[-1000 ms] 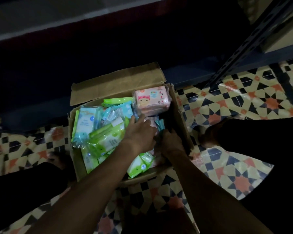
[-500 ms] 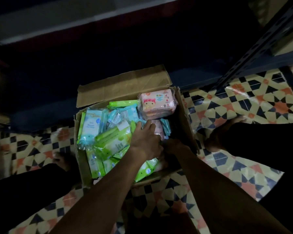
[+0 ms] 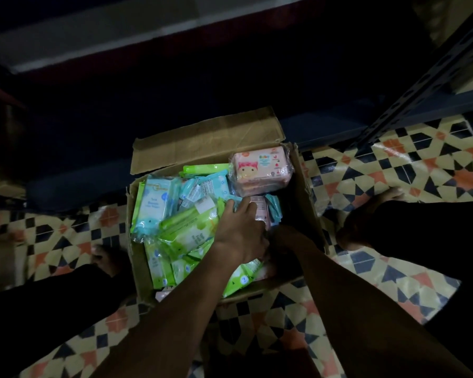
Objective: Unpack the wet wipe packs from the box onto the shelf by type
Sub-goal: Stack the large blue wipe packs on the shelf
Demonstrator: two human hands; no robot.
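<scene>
An open cardboard box [image 3: 309, 203] stands on the tiled floor, full of wet wipe packs. A pink wrapped bundle [image 3: 260, 170] lies at its far right corner, blue packs [image 3: 153, 203] at the left, and green packs [image 3: 191, 233] across the middle. My left hand [image 3: 241, 230] rests on the pile with its fingers spread, the fingertips touching a small pink pack [image 3: 261, 211]. My right hand [image 3: 284, 238] is pushed down into the dark right side of the box, so its fingers are hidden. The dark shelf [image 3: 325, 129] runs just behind the box.
A perforated metal shelf upright [image 3: 421, 85] slants up at the right. My bare feet [image 3: 104, 255] [image 3: 366, 222] flank the box on the patterned tiles [image 3: 393, 173]. The box's rear flap [image 3: 202, 143] leans toward the shelf.
My right hand has sunk deeper into the right side of the box. My left hand stays on the packs, its fingers a little further toward the small pink pack.
</scene>
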